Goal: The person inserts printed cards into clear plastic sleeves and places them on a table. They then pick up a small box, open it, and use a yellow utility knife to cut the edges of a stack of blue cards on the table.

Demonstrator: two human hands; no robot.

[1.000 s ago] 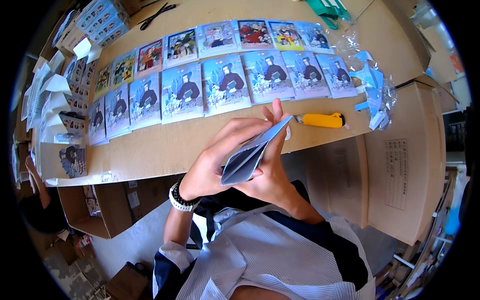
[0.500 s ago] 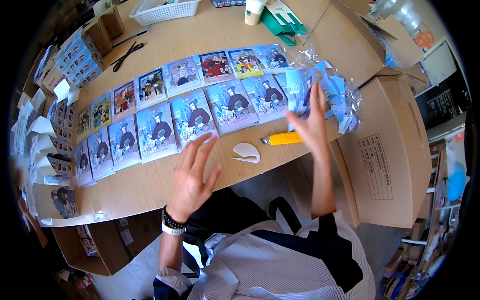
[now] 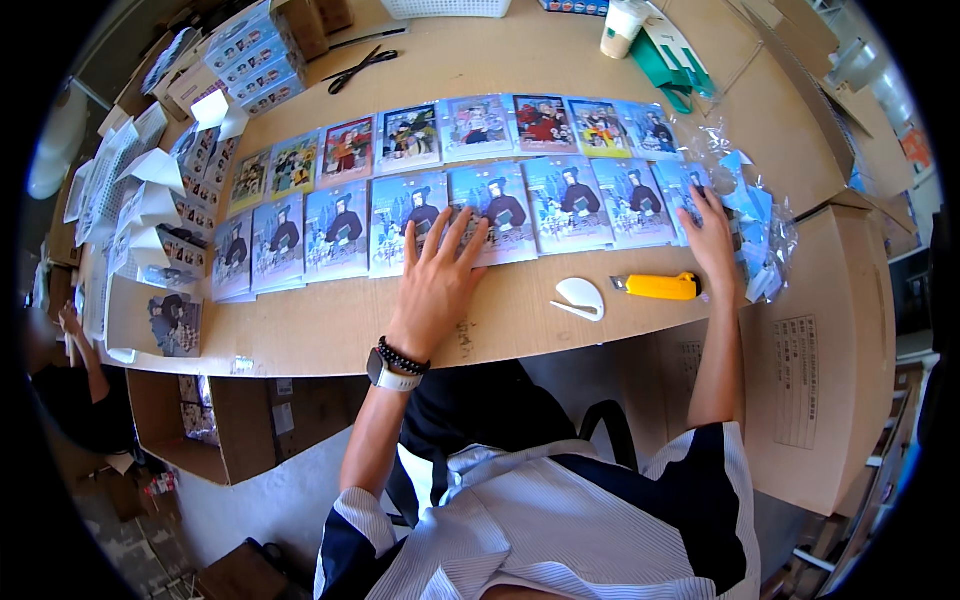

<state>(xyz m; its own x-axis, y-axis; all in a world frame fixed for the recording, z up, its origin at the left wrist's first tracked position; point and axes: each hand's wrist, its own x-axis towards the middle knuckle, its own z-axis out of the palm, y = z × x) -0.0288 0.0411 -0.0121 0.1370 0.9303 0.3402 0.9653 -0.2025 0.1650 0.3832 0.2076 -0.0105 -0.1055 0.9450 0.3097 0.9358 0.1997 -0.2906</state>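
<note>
Two rows of glossy picture packs lie on the wooden table. The front row has matching blue-and-white packs with a dark-clothed figure; the back row carries varied pictures. My left hand, fingers spread, rests over the lower part of packs in the middle of the front row. At that row's right end, my right hand lies with its fingers extended on a blue pack, partly covering it. A yellow box cutter and a white letter opener lie in front of the row.
Clear wrappers and blue scraps are heaped at the right, beside a large carton. Black scissors, a cup and a green bag lie farther back. Stacked boxes stand left. Another person's arm shows far left.
My right hand has brought the blue pack down onto the front row's right end. My left hand has moved forward onto the packs. The whole view has shifted, moving the table rightward in the picture.
</note>
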